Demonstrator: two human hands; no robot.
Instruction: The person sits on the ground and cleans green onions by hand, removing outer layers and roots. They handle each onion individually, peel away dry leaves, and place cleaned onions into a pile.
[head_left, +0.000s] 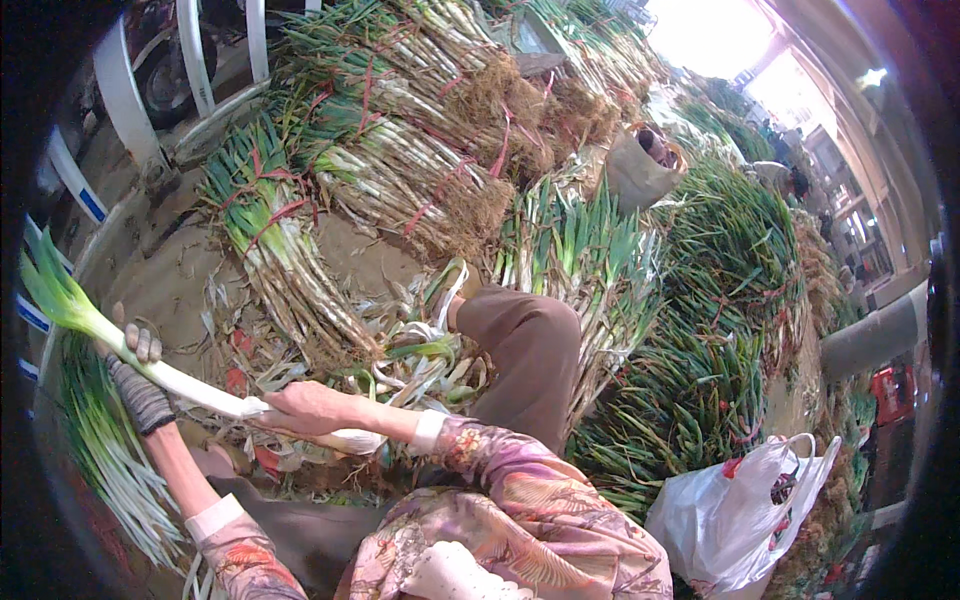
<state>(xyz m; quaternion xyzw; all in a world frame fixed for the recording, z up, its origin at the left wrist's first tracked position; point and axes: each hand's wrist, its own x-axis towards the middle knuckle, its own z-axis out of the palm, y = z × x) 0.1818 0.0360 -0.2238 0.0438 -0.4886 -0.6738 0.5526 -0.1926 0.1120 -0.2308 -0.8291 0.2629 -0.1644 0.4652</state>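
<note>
A long Welsh onion (196, 386) with a white stalk and green leaves lies slantwise across both hands. My left hand (141, 367), in a grey knitted glove with stained fingers, grips it below the green leaves. Bare and closed, my right hand (307, 409) holds the lower stalk, with a loose outer skin layer (358, 441) showing past the wrist. The root end is partly hidden by the right forearm. Below my left hand lies a pile of clean white-stalked onions (124, 465). A bundle of unpeeled onions (292, 277), tied with red string, rests ahead of my right hand.
Peeled skins (431, 360) litter the ground around my foot. Several tied onion bundles (405, 172) are stacked ahead, and green-topped onions (690, 382) lie to the right. A white plastic bag (720, 517) stands at right, a sack (637, 169) farther off. A white metal railing (124, 97) borders the left.
</note>
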